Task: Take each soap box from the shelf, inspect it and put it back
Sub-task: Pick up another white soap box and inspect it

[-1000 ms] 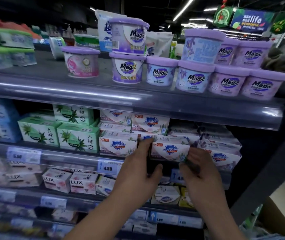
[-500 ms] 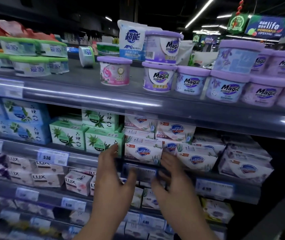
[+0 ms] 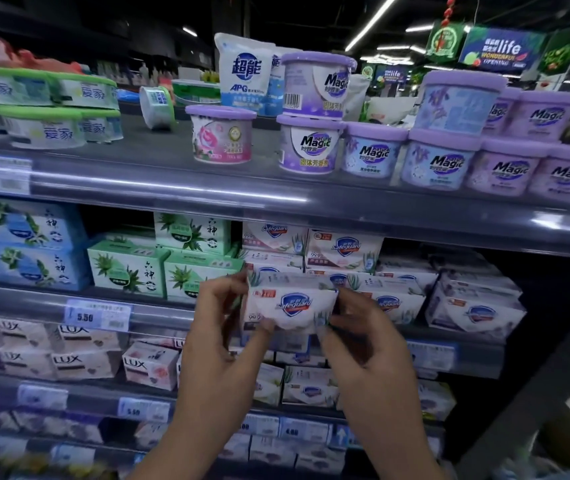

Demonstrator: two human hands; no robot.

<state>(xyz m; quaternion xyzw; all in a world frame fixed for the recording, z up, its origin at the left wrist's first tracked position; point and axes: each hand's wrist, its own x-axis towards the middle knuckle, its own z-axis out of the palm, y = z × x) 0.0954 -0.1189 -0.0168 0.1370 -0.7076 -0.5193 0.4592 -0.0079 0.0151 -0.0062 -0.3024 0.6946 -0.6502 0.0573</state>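
The left hand [image 3: 221, 344] and right hand [image 3: 368, 351] pinch a Safeguard soap box [image 3: 292, 304]; price tag [image 3: 98, 316] reads 5.50.

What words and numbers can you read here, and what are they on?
"Safeguard": the held soap box
"Magic": purple tub
"APG": white pouch
"LUX": pale box
"5.50": price tag
"life": hanging sign
Small print and the other tags: too blurred to read.
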